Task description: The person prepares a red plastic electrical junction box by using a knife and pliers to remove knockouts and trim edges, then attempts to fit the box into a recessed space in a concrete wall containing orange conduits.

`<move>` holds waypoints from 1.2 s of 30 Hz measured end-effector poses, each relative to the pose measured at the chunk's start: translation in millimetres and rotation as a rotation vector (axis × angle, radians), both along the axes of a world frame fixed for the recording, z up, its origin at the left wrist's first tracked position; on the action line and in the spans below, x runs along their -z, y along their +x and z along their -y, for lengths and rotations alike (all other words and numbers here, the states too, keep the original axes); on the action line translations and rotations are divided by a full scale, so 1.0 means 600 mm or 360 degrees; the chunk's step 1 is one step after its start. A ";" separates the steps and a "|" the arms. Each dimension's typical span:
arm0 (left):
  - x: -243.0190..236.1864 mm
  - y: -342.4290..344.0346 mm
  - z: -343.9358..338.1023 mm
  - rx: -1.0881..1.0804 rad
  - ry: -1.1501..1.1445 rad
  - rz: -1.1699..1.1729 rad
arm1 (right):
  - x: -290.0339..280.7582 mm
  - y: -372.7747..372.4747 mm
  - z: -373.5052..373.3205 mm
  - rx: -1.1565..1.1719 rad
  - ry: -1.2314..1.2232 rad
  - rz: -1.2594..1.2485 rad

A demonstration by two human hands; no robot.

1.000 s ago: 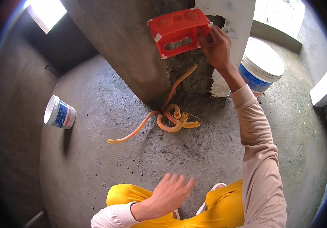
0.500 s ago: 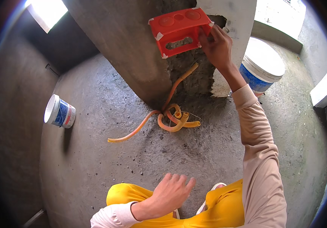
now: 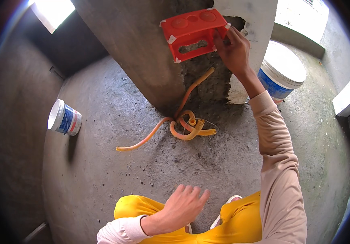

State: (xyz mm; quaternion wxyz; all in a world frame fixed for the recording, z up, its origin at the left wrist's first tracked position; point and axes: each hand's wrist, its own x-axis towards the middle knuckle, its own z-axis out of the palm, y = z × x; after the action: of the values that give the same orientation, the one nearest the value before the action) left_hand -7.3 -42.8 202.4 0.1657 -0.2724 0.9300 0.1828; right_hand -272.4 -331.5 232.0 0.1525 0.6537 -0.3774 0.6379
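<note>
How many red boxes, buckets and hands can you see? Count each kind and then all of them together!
Red electrical box: 1
Buckets: 2 (small bucket on the left, big bucket on the right)
Hands: 2 (left hand, right hand)
Total: 5

free flr (image 3: 154, 166) btwn L hand (image 3: 185, 208) & low conduits (image 3: 186, 137), raised conduit (image 3: 204, 76) in way under red box (image 3: 193, 37), R forearm (image 3: 272, 126) btwn conduits & lg bucket (image 3: 282, 67), pillar (image 3: 130, 49) behind box, sm bucket (image 3: 68, 119) far L
</note>
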 end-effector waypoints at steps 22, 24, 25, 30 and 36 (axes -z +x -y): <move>0.140 0.164 0.100 -0.1612 0.0231 -0.2189 | 0.021 0.163 -0.160 -0.1249 0.0916 -0.0894; 0.171 0.168 0.105 -0.1419 0.0389 -0.2090 | -0.005 0.109 -0.198 -0.1201 0.1067 -0.0870; 0.189 0.140 0.100 -0.1300 0.0443 -0.2117 | -0.029 0.065 -0.227 -0.0880 0.1767 -0.0581; 0.207 -0.006 0.082 -0.0787 0.1156 -0.2071 | -0.004 -0.202 -0.519 0.0151 0.1976 -0.0279; 0.241 -0.219 0.077 0.0083 0.1696 -0.1256 | -0.097 -0.183 -0.918 0.1387 0.2677 -0.0241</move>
State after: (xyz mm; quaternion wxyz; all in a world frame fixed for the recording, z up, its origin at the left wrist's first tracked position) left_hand -138.6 -88.7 57.7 -0.0711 -0.0431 0.7097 0.6996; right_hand -381.9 219.0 290.2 -0.1195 0.3904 -0.9128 0.0000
